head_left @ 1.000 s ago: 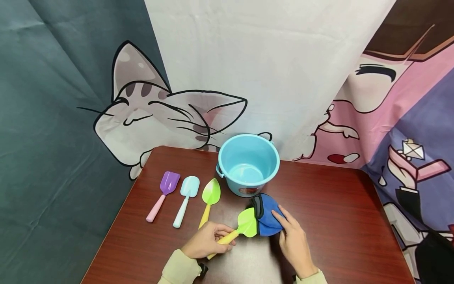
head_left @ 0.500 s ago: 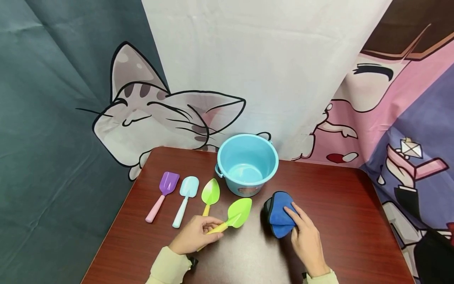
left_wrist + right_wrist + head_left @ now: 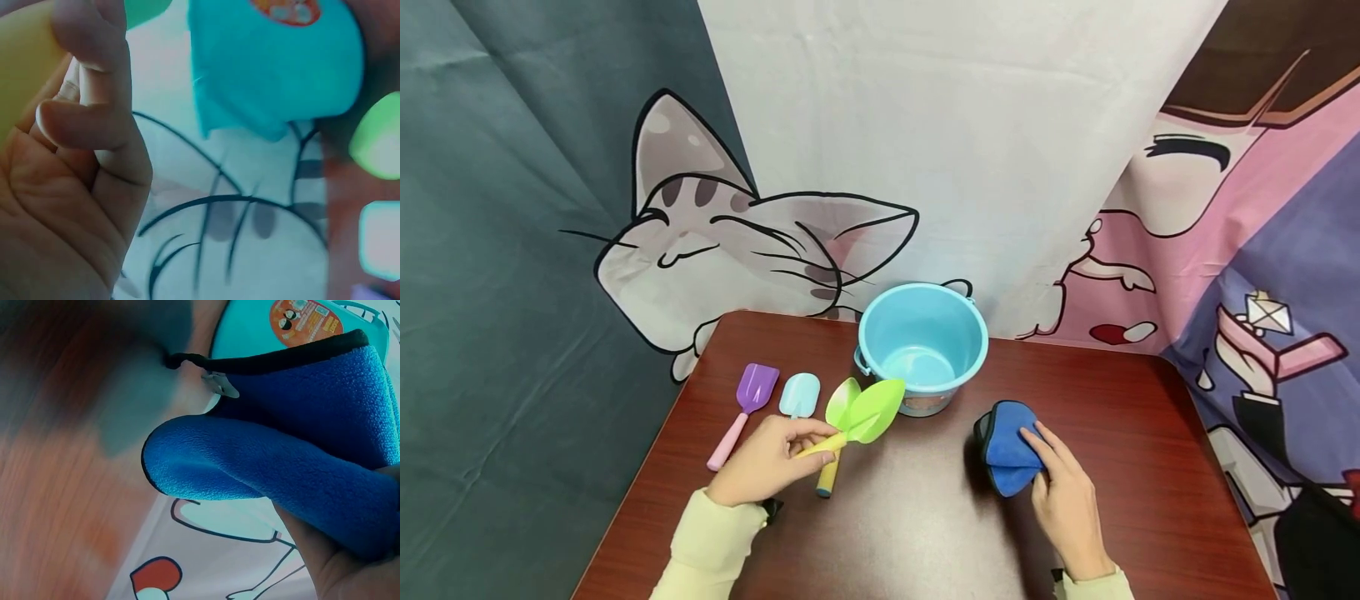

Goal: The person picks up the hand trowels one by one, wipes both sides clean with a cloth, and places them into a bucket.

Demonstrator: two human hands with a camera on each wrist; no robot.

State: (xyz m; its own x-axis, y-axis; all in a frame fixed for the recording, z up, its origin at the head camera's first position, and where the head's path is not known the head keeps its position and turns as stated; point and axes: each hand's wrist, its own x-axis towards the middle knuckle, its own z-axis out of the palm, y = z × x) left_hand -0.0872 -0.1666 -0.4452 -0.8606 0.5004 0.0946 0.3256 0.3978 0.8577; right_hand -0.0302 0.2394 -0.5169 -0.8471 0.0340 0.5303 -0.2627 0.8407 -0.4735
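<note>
In the head view my left hand [image 3: 763, 467] pinches the yellow handle of a toy trowel with a leaf-shaped green blade [image 3: 877, 410]. It is raised over a matching green trowel [image 3: 827, 479] on the table, partly covering it. The left wrist view shows the yellow handle [image 3: 25, 62] blurred, between thumb and fingers. My right hand [image 3: 1071, 508], further right, grips a folded blue cloth [image 3: 1011, 442] with black edging, held just above the tabletop. The cloth's fuzzy face [image 3: 269, 450] fills much of the right wrist view.
A light-blue bucket [image 3: 895, 337] stands at the table's back. Left of it lie a light-blue shovel [image 3: 800, 395], its handle hidden by my left hand, and a purple shovel [image 3: 757, 387] with a pink handle. A printed curtain [image 3: 970, 150] hangs behind the table [image 3: 1120, 417].
The blue cloth, which covered the held trowel's blade tip, has come off it and moved right with my right hand. My left hand has carried the trowel left and up over the lying one.
</note>
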